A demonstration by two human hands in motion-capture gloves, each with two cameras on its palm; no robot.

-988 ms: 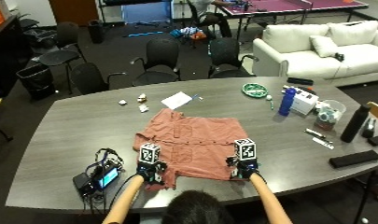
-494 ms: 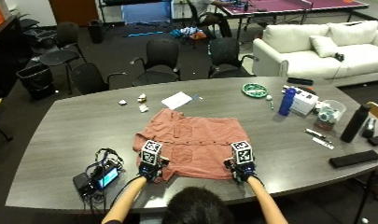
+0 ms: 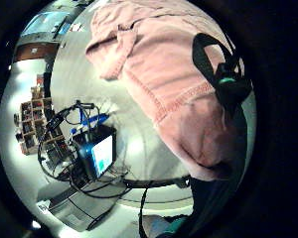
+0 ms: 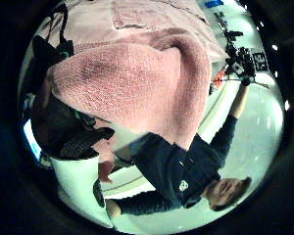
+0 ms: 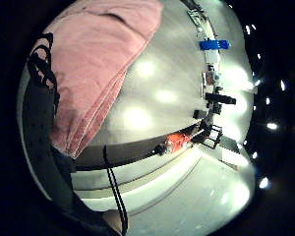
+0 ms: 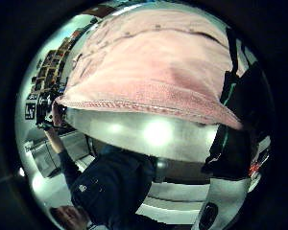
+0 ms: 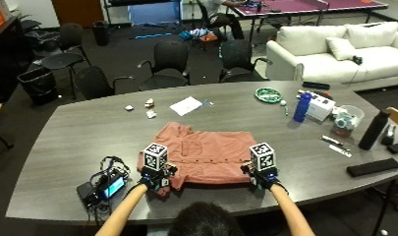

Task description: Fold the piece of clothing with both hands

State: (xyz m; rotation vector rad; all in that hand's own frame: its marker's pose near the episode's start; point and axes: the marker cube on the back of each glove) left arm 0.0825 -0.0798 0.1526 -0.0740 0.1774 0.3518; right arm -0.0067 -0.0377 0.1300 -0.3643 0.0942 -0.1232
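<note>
Where both hands pinch — shirt [image 7: 205, 155] hem, near table [image 7: 87, 132] edge.

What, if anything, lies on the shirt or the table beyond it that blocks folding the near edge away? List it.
Nothing visible. Left hand and right hand already grip the pink shirt at its near edge, nothing lies on the shirt, and the white paper lies farther up the table.

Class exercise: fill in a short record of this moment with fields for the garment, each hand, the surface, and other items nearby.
garment: pink shirt, lying on the table, near hem lifted
left hand: left hand grips the shirt's near left corner
right hand: right hand grips the shirt's near right corner
surface: grey table
nearby: blue bottle, green plate, white paper, black bottle, small device with cables beside the left hand
</note>
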